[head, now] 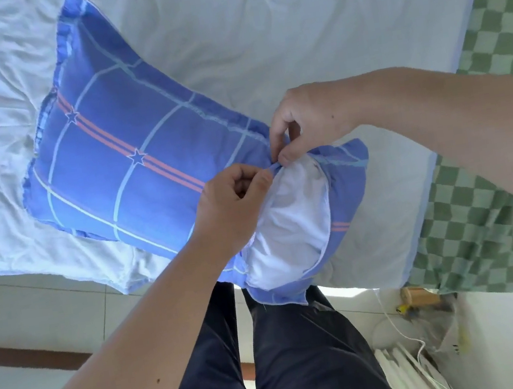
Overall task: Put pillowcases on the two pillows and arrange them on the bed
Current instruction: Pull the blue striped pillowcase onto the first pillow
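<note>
Only one pillow shows: a white fabric pillow (pixel 290 222) inside a blue checked pillowcase with pink stripes and stars (pixel 113 149), lying at the centre of the frame on the wrinkled white bed sheet (pixel 255 26). The pillow's end bulges from the open mouth at lower centre; the rest is hidden. Both hands pinch the mouth's blue edge: the left hand (pixel 233 204) and the right hand (pixel 307 119), fingertips closed on cloth. A green checked blanket (pixel 489 191) is cut off at the right edge.

Bright, even daylight; soft shadows (bluish cast); wide-angle bending at edges; slight softness.
</note>
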